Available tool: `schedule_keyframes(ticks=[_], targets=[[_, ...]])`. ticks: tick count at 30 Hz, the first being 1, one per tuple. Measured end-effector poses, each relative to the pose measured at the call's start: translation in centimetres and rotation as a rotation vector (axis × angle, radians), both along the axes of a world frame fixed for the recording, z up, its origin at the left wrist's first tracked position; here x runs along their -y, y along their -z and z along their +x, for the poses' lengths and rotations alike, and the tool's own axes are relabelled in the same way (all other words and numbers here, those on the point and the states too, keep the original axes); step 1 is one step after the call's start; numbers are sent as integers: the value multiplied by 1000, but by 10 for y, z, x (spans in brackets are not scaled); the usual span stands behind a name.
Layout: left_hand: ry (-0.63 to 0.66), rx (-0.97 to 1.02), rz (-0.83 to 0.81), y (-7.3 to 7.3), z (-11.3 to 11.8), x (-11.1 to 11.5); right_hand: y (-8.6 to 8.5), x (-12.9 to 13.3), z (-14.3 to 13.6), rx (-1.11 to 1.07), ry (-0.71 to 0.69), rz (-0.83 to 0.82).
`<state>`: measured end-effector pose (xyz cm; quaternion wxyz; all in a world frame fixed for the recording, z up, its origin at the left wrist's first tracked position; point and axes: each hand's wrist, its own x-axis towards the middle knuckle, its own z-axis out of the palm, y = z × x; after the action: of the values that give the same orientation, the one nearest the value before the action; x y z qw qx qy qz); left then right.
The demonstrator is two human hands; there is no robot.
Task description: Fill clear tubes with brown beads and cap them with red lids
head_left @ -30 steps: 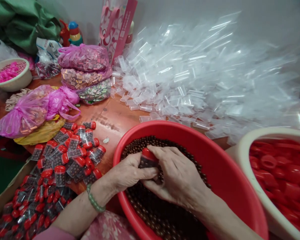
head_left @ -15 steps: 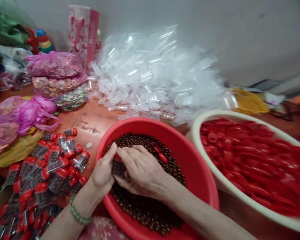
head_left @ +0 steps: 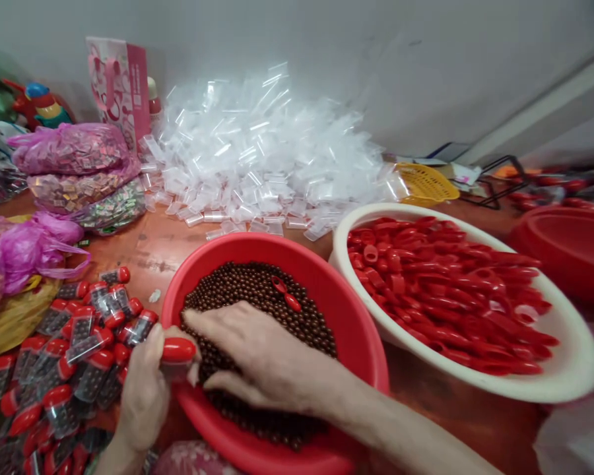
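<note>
Your bare left hand and your bare right hand both show, their edges softened by blur. The bare right forearm is long and slender, narrowing towards the wrist, and its surface is plain. Of your left arm, only a short bare stretch above the wrist is visible. Your clothing shows as a small piece of dusky pink-red fabric printed with pale, leafy floral shapes; its finer pattern is too blurred to tell.

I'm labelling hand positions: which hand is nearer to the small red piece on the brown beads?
Right. The right hand is over the brown beads, close to the small red piece; the left hand is farther, by the red basin's rim.
</note>
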<state>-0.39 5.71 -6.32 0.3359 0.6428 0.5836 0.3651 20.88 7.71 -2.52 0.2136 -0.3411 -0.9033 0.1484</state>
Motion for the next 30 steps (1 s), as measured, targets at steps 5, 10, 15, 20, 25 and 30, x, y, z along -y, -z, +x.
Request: schedule_keyframes(ticks=[5,10,15,20,25,30], targets=[[-126,-541,166,-30,-69,-6,26,-28,63,95,425,-218],[-270,-1080,321,-10,-117,-5,25,-83,78,131,471,-206],[-243,-882,456,4,-98,-10,18,-169,37,299,512,-268],[-115,-595,495,7,-49,-11,40,-241,2,452,523,-366],[3,-365,463,12,-21,-9,67,-271,-1,544,527,-482],[25,-168,458,7,-6,-16,74,-274,-1,471,521,-573]])
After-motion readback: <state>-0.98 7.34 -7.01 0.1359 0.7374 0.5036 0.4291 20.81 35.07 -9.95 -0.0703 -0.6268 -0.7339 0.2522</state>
